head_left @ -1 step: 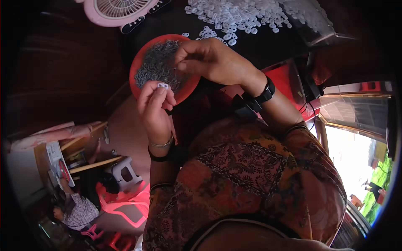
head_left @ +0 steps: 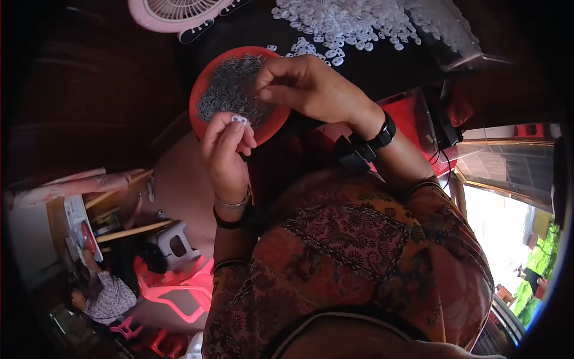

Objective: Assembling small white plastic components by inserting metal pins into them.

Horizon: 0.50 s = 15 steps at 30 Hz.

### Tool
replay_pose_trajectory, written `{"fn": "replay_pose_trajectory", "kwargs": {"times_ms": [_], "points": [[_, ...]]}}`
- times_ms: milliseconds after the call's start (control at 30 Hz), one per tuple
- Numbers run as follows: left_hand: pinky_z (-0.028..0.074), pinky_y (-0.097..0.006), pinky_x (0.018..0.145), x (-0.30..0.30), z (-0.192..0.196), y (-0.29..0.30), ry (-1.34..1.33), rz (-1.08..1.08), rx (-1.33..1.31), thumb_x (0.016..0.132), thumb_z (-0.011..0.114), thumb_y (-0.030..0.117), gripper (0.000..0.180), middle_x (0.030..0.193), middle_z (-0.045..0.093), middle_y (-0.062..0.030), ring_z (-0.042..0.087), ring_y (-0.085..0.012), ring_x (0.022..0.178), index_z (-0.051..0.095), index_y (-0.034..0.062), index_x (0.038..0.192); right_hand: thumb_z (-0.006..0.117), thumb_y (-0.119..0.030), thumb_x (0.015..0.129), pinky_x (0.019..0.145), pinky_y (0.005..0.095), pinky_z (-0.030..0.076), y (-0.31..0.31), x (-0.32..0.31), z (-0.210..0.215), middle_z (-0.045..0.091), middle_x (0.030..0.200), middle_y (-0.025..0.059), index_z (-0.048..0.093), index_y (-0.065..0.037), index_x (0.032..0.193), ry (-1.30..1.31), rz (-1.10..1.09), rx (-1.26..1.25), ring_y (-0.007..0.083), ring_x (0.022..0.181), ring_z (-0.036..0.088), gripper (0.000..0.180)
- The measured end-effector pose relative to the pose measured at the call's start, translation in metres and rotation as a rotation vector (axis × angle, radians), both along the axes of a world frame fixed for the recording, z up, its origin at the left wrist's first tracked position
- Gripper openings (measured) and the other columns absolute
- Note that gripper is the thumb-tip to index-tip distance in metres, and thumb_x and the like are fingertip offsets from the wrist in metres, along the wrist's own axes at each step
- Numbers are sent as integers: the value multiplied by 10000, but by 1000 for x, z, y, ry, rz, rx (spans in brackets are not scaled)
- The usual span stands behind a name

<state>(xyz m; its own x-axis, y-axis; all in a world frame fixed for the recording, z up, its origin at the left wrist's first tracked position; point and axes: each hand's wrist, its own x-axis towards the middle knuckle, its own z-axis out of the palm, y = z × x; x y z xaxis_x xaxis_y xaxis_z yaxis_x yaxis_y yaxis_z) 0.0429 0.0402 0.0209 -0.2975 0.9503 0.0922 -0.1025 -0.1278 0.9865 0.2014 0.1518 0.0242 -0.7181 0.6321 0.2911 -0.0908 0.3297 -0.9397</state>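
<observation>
**White two-holed piece held in left-hand pinch over bowl; right-hand grip undetermined**

Directions are clock-face, 12 at the top of the view.

Location: the white piece point(head_left: 240, 119) is at the left hand's fingertips, above the 6 o'clock part of the orange bowl point(head_left: 275, 125), which contains small grey metal pieces point(head_left: 224, 90). Loose white pieces point(head_left: 335, 21) of similar kind lie in a heap at 2 o'clock from the bowl.

Hands: the left hand point(head_left: 227, 146) pinches the white piece between thumb and forefinger, other fingers curled. The right hand point(head_left: 317, 90) reaches over the bowl from 3 o'clock, thumb and forefinger tips drawn close. Whether they meet, or grasp a metal piece, cannot be told.

Handling: judged to be hard plastic, very light and stiff, unlikely to break under finger pressure. Its smooth face may let it slip or twist if gripped at a corner. Recommended hold: thumb and forefinger flat across the lower edge, leaving both holes uncovered. The metal pieces look rigid and thin, best taken singly by the fingertips.

Orientation: the holed face is turned toward the viewer. The holes sit side by side, so the long axis is judged to run roughly 9 to 3 o'clock; the thumb covers the lower edge, and exact tilt cannot be confirmed.
</observation>
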Motion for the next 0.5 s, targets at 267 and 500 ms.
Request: {"fn": "replay_pose_trajectory", "kwargs": {"times_ms": [267, 500], "points": [[336, -184, 497, -9, -20, -13, -13, -35, 14, 881, 520, 140, 130, 686, 553, 0, 468, -38, 571, 543, 43, 797, 643, -57, 800, 687, 298, 485, -17, -24, 10, 657, 794, 72, 626, -28, 875, -116, 83, 214, 202, 748, 640, 83], [327, -198, 499, -11, -18, -24, 32, 11, 17, 881, 522, 141, 141, 654, 498, 17, 432, -37, 567, 526, 37, 786, 629, -59, 837, 709, 295, 488, -22, -25, 3, 660, 805, 69, 619, -19, 887, -32, 96, 66, 167, 782, 637, 65]]}}
